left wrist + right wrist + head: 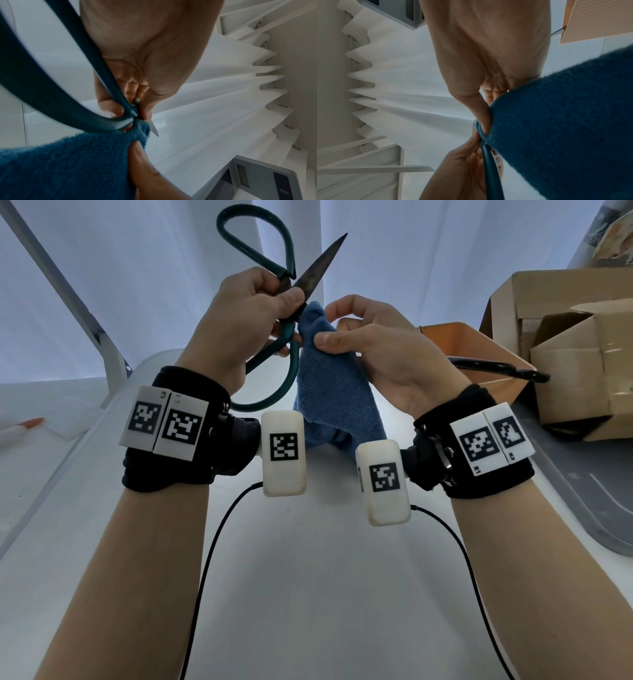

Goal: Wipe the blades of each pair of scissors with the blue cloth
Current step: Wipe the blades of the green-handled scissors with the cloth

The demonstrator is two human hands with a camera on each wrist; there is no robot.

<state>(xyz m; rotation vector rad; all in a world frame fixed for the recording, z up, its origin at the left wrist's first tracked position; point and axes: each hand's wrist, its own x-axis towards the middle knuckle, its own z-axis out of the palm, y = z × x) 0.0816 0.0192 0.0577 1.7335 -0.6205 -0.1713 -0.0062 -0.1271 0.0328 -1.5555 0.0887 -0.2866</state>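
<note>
My left hand (260, 309) grips a pair of green-handled scissors (274, 282) near the pivot, held up in front of me. One dark blade (322, 263) points up and to the right; the other is hidden in the blue cloth (332, 385). My right hand (346, 326) pinches the top of that cloth around the hidden blade, and the rest of the cloth hangs down toward the table. In the left wrist view the green handle (68, 105) crosses the hand (137, 67) and the cloth (68, 162) meets it. The right wrist view shows the thumb (479, 111) pressed on the cloth (556, 128).
An orange box (479, 347) stands at the right with a black scissor handle (507, 371) sticking out over its rim. Cardboard boxes (565, 354) sit behind it. A white table (308, 577) lies below, a metal frame leg (68, 296) at the left.
</note>
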